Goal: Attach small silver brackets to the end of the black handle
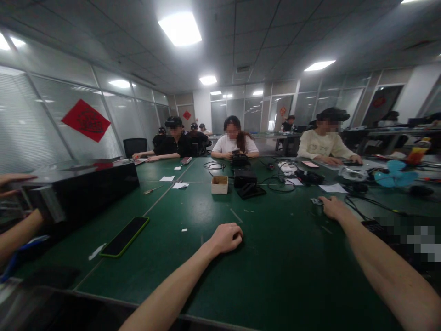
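My left hand (225, 237) rests on the green tabletop near the middle, its fingers curled in. Nothing shows sticking out of it. Farther out to the right, my right hand (332, 208) lies low over the table with its fingertips on a small, flat greyish piece (315, 201). That piece is too small and blurred to name, and part of it is hidden by the fingers. Ahead of my left hand stands a small open cardboard box (219, 185). A black device on a stand (245, 179) is just right of the box.
A phone with a green edge (126, 236) lies at the left. A large black case (93, 195) stands beyond it, with another person's arms (24, 230) beside it. Black cables (284, 184), paper slips (333, 188) and a blue fan (395, 174) lie to the right. Several people sit opposite.
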A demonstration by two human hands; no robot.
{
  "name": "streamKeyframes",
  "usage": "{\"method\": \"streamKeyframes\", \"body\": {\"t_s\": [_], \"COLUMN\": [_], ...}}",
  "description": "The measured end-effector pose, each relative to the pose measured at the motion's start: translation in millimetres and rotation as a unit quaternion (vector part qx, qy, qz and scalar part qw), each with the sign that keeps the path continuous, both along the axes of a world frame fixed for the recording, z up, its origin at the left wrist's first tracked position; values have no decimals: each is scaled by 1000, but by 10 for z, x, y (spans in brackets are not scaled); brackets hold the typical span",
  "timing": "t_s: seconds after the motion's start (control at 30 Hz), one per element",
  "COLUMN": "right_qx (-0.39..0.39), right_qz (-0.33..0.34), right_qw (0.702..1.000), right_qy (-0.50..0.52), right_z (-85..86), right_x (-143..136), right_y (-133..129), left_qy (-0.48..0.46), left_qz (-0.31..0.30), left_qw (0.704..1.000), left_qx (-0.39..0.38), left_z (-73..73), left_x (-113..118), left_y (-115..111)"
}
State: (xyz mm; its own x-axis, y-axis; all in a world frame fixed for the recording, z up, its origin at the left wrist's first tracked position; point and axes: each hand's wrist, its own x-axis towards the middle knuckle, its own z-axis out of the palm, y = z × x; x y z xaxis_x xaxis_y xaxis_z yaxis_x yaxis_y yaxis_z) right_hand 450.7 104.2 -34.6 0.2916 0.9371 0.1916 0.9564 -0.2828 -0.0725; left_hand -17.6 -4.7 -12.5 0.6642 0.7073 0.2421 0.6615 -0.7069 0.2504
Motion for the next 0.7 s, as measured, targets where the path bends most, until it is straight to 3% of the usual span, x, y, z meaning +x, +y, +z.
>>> {"method": "streamKeyframes", "body": {"t_s": [0.23,0.7], "right_qx": [-78,-123], "right_qz": [-10,-1], "right_qw": [997,991], "right_qy": [-24,-42], "right_z": [33,83], "right_x": [-57,-65], "right_y": [-19,61], "left_qy": [-2,5], "left_qz": [-2,-2], "left_qw": [1000,1000], "left_qx": [-5,2], "left_z": [14,-7], "left_x": [5,-6], "left_y": [-13,0]}}
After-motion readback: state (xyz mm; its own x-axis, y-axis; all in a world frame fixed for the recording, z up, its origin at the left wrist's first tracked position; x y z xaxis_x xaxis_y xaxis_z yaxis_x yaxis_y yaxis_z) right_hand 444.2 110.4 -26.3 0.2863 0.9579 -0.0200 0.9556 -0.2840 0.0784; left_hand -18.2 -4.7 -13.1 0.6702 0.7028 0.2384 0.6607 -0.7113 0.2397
